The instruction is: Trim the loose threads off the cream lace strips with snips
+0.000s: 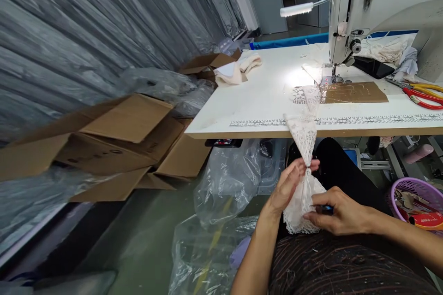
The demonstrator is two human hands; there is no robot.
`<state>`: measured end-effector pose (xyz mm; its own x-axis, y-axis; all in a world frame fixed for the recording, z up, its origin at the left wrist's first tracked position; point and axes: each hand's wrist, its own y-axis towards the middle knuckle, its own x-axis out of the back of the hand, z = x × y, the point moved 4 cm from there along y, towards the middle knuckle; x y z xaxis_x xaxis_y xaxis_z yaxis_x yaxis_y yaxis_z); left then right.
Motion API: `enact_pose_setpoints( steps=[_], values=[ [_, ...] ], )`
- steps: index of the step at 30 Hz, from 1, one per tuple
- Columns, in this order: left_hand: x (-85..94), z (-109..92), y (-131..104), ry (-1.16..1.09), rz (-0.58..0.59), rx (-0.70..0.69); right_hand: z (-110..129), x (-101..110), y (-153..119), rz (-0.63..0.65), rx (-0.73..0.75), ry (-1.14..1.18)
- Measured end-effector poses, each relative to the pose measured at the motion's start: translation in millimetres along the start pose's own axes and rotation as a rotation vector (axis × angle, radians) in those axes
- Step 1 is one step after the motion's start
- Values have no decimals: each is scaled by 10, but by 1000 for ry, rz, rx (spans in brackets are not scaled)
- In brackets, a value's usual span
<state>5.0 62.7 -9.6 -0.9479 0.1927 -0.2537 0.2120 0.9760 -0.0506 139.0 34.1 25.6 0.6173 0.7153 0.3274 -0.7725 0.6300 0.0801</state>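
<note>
A white lace piece [302, 136] runs from the sewing machine [342, 23] over the table's front edge and down to my lap. It narrows to a gathered point at my left hand [289, 184], whose fingers are around it. Below that point the lace flares out again into a scalloped edge. My right hand [341, 212] is closed at the right side of this lower part, thumb and forefinger at the fabric. A small dark tool [325, 209] shows inside its grip; its kind is mostly hidden.
On the white table [256, 101] lie a folded cream cloth [237, 68], a brown plate [353, 93], and red- and yellow-handled scissors [422, 94]. Open cardboard boxes [128, 117] and plastic bags [228, 184] are at the left. A purple basket [415, 184] stands at the right.
</note>
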Motion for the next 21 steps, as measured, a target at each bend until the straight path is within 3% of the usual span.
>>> enact_pose_setpoints(
  steps=[2, 5, 11, 17, 21],
  values=[
    [-40, 26, -59, -112, 89, 114, 61, -14, -35, 92, 31, 2],
    [18, 24, -145, -49, 40, 200, 66, 46, -62, 163, 4, -60],
    [123, -40, -209, 140, -88, 207, -160, 336, 18, -71, -196, -166],
    [71, -72, -211, 179, -50, 179, -268, 321, 201, -37, -195, -143],
    [72, -60, -215, 175, -83, 167, -313, 288, 255, -95, -204, -150]
  ],
)
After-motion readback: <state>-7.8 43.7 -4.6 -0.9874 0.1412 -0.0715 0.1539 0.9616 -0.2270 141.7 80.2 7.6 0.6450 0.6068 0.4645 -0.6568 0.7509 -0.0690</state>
